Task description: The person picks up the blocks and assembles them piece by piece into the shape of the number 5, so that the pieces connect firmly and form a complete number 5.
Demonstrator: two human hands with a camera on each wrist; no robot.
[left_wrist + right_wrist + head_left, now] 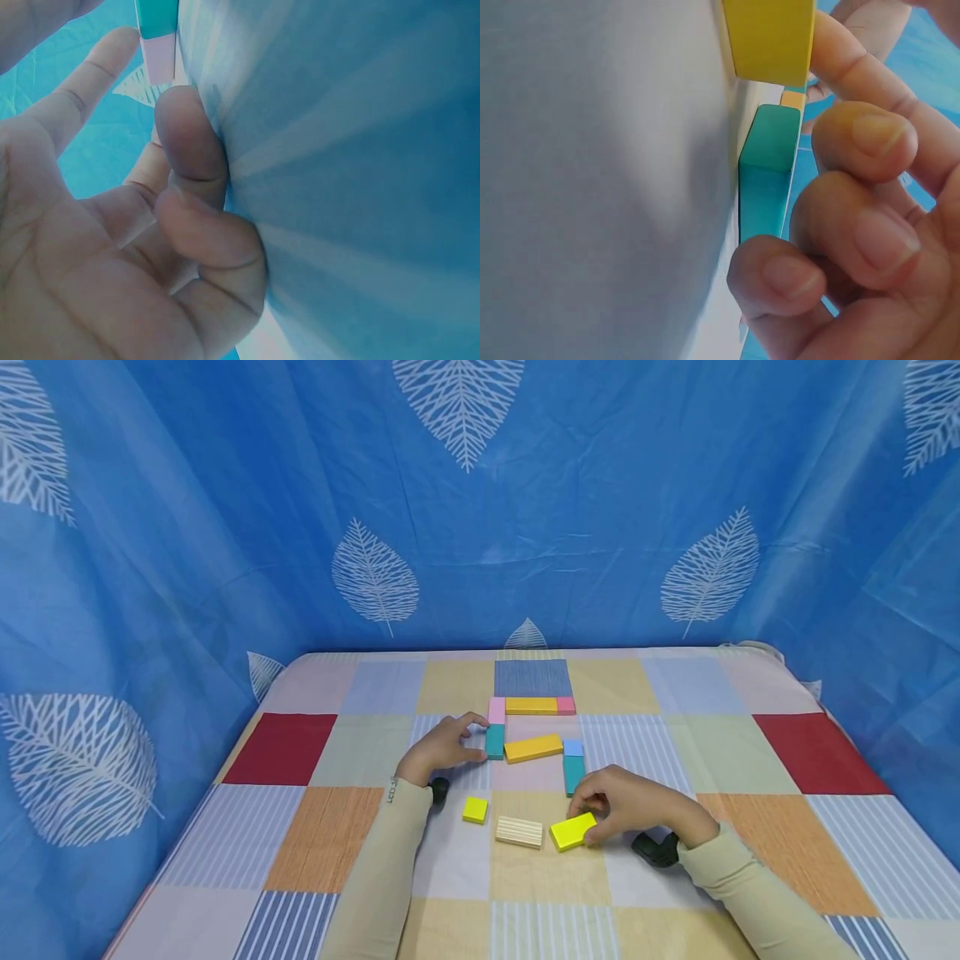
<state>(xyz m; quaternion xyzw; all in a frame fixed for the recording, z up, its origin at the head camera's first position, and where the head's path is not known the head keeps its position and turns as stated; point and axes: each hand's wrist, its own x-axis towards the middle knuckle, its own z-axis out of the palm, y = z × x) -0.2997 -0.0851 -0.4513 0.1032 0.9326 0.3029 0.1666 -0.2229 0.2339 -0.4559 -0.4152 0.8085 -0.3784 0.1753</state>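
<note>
My right hand pinches a bright yellow block between thumb and forefinger, low at the cloth; the right wrist view shows the forefinger against this yellow block. A teal block with a small blue block at its far end lies just beyond that hand. My left hand touches the left side of another teal block, forefinger near its far corner and thumb near its near corner. A pink block adjoins it. In the left wrist view, the other fingers curl loosely against the cloth.
An orange block and a rose block form a far row beside the pink one. A second orange block slants between the teal ones. Nearer lie a yellow cube and a striped wooden block on the patchwork cloth.
</note>
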